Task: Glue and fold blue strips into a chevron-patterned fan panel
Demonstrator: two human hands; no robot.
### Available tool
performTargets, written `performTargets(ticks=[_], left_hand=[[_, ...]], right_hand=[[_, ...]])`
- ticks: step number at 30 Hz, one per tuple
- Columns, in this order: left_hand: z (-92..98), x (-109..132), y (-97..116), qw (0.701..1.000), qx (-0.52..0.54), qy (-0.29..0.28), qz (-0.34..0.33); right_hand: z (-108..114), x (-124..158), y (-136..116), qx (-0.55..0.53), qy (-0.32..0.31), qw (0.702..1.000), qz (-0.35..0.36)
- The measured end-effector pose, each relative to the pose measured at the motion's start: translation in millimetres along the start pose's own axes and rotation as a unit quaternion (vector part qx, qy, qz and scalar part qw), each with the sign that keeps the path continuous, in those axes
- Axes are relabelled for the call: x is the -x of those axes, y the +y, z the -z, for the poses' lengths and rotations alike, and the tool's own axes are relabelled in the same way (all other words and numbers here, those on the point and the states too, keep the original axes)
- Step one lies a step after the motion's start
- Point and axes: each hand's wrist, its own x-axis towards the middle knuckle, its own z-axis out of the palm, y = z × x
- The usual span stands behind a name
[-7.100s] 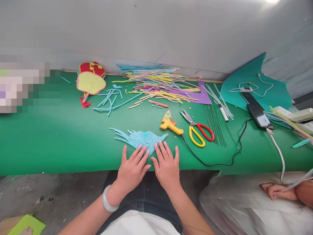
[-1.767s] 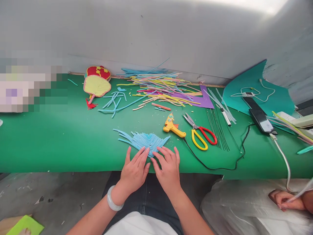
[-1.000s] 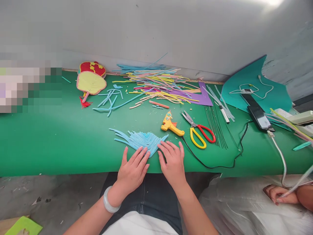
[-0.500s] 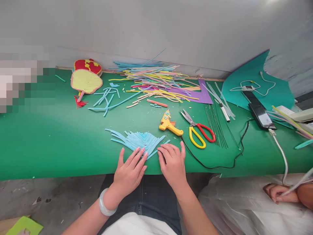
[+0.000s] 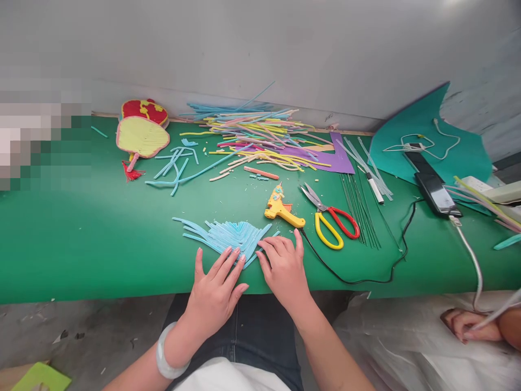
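A flat piece made of light blue strips [image 5: 234, 236] lay near the middle of the near edge of the green surface [image 5: 101, 239], its long axis running roughly along that edge and its strips meeting in a V whose point faced the edge. The left hand [image 5: 215, 288] was spread wide and flat, palm down, with its fingertips resting on the lower part of the piece and the thumb held away; it gripped nothing. The right hand [image 5: 283, 266] was half curled at the piece's right side, fingertips on or just beside an outermost blue strip [image 5: 251, 260], though whether they pinched it could not be told. That strip ran slantwise, from close to the near edge out towards the far right corner, with a narrow gap showing between part of it and the rest. It lay to the left of the right hand, which was the nearer of the two to most of its length, and passed partly out of sight behind the fingers. Beyond the right hand, towards the far edge, lay a yellow glue gun [image 5: 284, 210], with the scissors [image 5: 329, 217] just to its right, blades pointing to the far edge.
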Motion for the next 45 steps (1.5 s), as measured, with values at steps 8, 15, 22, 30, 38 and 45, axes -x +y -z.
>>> performTargets(ticks=[8,15,22,30,38,45], left_hand=[[8.4,-17.6,-6.0,0.998,-0.051,-0.034,0.017],[4.6,-16.1,-12.2,0.999,-0.034,-0.034,0.019],[2.1,-15.0,-12.5,0.999,-0.031,-0.021,0.020],[2.1,-14.0,-13.1,0.999,-0.032,-0.021,0.014],[1.2,-14.9,-13.2,1.000,-0.025,-0.006,0.012],[0.4,-14.9,-13.2,1.000,-0.022,-0.006,0.013]], right_hand=[[-7.8,-25.5,1.2,0.051,-0.038,0.998,0.028],[0.1,-32.4,15.8,0.060,0.022,0.998,0.030],[5.6,-55.9,76.3,0.115,0.020,0.989,-0.090],[-2.7,-65.3,98.0,0.075,-0.075,0.990,-0.095],[9.4,-59.6,91.2,0.104,-0.016,0.982,-0.155],[45.8,-31.2,49.9,-0.258,0.084,0.882,-0.384]])
